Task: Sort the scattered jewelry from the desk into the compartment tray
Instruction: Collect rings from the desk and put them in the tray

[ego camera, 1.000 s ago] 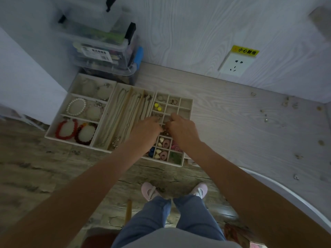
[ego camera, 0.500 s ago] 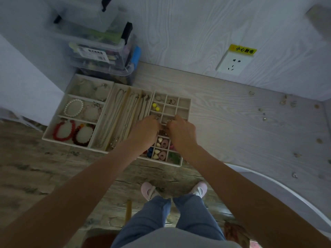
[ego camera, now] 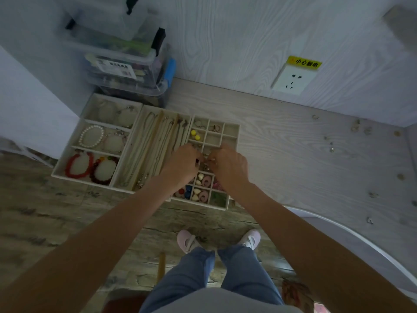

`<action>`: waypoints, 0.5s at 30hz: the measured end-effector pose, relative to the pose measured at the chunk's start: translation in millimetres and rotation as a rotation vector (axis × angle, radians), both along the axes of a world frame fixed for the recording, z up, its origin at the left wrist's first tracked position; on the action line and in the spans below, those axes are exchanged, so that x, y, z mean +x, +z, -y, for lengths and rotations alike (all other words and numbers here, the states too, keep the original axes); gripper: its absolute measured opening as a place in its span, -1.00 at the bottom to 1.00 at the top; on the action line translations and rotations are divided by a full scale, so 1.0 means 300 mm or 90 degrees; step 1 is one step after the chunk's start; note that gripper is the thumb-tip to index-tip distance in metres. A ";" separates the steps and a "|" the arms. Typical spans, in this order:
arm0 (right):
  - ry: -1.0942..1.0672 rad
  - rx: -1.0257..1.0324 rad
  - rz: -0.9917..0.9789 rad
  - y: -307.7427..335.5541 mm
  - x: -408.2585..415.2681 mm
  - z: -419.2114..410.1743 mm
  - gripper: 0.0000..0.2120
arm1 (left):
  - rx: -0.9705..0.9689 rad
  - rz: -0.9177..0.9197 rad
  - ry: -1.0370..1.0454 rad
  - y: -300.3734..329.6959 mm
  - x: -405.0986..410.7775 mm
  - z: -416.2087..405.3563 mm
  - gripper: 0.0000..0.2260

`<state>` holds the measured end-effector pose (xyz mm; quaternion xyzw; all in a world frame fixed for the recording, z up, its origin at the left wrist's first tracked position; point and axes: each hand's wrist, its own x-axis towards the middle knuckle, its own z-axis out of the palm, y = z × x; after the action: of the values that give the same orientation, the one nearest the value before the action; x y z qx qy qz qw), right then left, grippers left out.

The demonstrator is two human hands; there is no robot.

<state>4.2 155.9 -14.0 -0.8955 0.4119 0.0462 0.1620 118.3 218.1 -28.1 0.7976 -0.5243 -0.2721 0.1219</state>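
The compartment tray (ego camera: 230,128) sits at the near left part of the surface (ego camera: 293,159), its front wall at the surface's near edge. It is the right-hand unit of three trays set side by side and touching. The necklace tray (ego camera: 155,141) is in the middle and the bracelet tray (ego camera: 90,109) is on the left.

My left hand (ego camera: 180,163) and my right hand (ego camera: 228,164) meet over the middle rows of the compartment tray, fingertips almost touching. The fingers of both hands are curled inward around something small between them. The item is too small and blurred to identify, and I cannot tell which hand holds it. The far-row cells are uncovered; one holds two yellow beads (ego camera: 195,134). The near cells hold pink and cream pieces (ego camera: 202,184).

To the right of the compartment tray the surface runs bare as far as the scattered jewelry (ego camera: 331,150), which lies well apart from the tray, toward the far right corner and down the right side. The curved white edge (ego camera: 338,224) bounds the surface on the near right.

Behind the trays, stacked clear storage boxes (ego camera: 126,71) stand against the wall. A wall socket (ego camera: 291,80) is mounted to the right of them, above the surface's far edge. Below the near edge the floor (ego camera: 67,222) and my shoes (ego camera: 187,241) are visible.
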 end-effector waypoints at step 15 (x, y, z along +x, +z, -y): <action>-0.020 0.000 -0.013 -0.028 0.012 -0.016 -0.80 | 0.055 0.010 0.020 -0.007 -0.015 0.023 -0.80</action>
<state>8.0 160.6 -22.3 -0.8885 0.4276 0.0527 0.1583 113.8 211.4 -30.3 0.8125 -0.5003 -0.2859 0.0878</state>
